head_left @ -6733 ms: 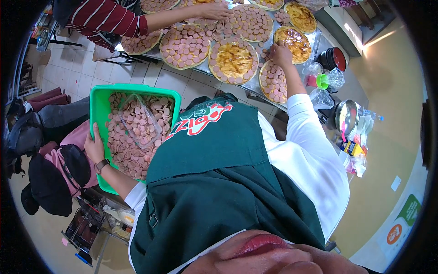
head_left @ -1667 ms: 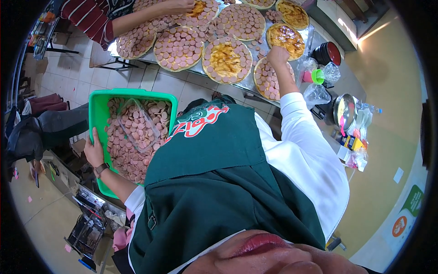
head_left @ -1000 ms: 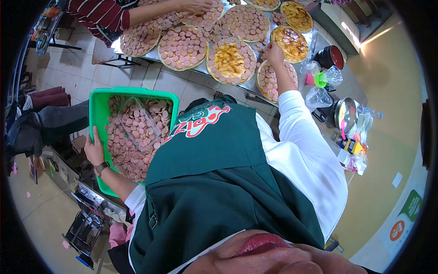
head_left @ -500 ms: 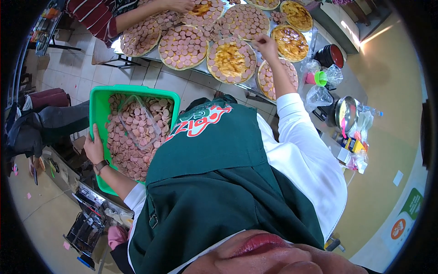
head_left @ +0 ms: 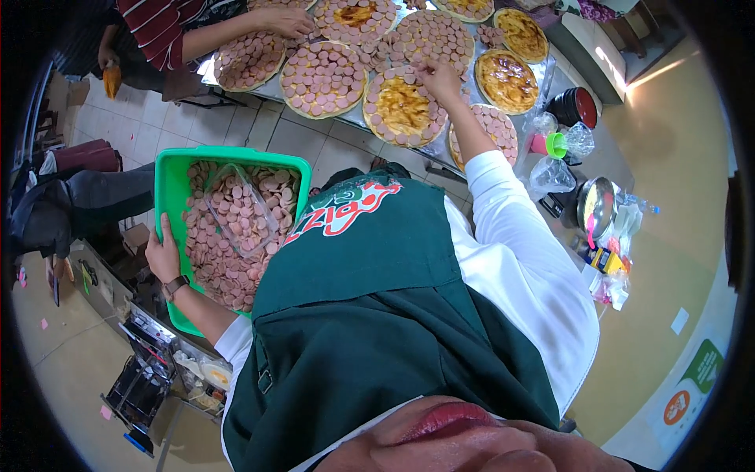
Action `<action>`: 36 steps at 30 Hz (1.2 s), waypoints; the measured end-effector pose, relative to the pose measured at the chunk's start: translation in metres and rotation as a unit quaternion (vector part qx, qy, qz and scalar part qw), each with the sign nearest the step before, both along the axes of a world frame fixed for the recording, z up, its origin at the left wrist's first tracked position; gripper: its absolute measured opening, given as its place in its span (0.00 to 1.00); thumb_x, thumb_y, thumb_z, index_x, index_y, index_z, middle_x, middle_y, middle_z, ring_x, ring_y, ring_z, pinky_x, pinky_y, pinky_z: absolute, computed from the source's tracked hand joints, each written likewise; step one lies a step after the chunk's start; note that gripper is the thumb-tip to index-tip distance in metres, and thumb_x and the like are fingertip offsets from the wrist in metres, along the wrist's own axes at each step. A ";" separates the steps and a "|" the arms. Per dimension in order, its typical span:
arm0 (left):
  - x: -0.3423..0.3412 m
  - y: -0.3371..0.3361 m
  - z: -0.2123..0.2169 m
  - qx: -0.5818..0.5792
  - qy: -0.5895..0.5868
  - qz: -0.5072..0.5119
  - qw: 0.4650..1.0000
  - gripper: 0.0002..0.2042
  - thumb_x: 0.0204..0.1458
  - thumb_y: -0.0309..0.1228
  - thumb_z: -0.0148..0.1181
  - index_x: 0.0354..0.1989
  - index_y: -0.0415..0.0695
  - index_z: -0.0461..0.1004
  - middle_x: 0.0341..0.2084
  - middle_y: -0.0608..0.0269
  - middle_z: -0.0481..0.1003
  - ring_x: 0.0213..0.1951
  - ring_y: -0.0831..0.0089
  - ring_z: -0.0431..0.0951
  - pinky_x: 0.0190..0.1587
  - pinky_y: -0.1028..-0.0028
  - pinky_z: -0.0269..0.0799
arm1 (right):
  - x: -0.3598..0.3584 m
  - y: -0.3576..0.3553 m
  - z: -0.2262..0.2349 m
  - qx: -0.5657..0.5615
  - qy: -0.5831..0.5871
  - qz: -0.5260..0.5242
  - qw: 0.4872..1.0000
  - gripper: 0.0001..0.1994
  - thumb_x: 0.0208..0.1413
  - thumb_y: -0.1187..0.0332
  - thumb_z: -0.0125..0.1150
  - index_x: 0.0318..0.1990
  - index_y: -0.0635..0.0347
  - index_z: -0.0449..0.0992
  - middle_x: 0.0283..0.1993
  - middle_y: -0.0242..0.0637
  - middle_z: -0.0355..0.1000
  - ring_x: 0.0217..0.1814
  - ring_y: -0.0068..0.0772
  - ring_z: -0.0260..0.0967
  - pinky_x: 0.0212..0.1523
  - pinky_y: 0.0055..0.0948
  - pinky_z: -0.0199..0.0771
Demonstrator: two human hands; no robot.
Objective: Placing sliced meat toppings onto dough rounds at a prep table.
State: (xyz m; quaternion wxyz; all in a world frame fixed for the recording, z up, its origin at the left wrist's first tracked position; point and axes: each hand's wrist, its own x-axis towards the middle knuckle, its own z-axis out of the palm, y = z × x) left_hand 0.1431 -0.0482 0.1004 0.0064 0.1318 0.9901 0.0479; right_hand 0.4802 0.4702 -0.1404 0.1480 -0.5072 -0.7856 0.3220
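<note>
My left hand [head_left: 163, 256] grips the outer edge of a green plastic tub [head_left: 161, 189] held against my side. Inside it lie many round sausage slices [head_left: 224, 271] and a clear plastic container [head_left: 240, 212]. Over on the table, my right hand [head_left: 440, 81] is at the upper right edge of a pizza [head_left: 401, 106]. Its fingers are pinched downward; whatever they hold is too small to make out. That pizza has slices around its rim and bare orange-brown sauce in the middle. Beside it sits a slice-covered pizza [head_left: 324, 79], and a sauce-only pizza [head_left: 506, 79] lies to the right.
At the far left of the table a co-worker's hand [head_left: 289, 23] reaches over pizzas from a striped sleeve. Black round pans [head_left: 572, 106], plastic bags [head_left: 553, 171] and a metal bowl [head_left: 604, 206] stand to the right. Another person's leg [head_left: 114, 193] shows behind the tub.
My right hand has shifted left, from beside the pizza's right side to over its upper right edge. The co-worker's hand has moved slightly. Another person holding something orange-brown appears at upper left.
</note>
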 end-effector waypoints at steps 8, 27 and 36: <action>0.008 0.014 0.010 0.008 -0.008 0.008 1.000 0.39 0.51 0.65 0.48 0.49 0.35 0.74 0.41 0.40 0.76 0.47 0.47 0.75 0.48 0.59 0.70 | 0.019 -0.015 0.007 0.080 -0.082 0.107 0.988 0.12 0.39 0.64 0.65 0.36 0.43 0.83 0.43 0.34 0.69 0.49 0.38 0.69 0.45 0.37 0.72; 0.003 0.006 0.004 0.001 -0.013 0.026 1.000 0.38 0.51 0.64 0.49 0.49 0.35 0.74 0.42 0.41 0.76 0.47 0.51 0.76 0.49 0.61 0.69 | 0.064 0.035 -0.022 0.074 -0.138 -0.119 0.980 0.13 0.46 0.64 0.58 0.40 0.53 0.78 0.44 0.44 0.73 0.46 0.46 0.72 0.44 0.44 0.73; 0.008 0.011 0.004 -0.005 0.004 0.016 1.000 0.37 0.52 0.64 0.47 0.50 0.38 0.74 0.41 0.40 0.76 0.47 0.47 0.75 0.48 0.58 0.70 | 0.073 0.055 -0.048 0.173 0.009 -0.104 0.979 0.14 0.48 0.68 0.55 0.44 0.56 0.74 0.47 0.44 0.71 0.48 0.48 0.71 0.43 0.47 0.72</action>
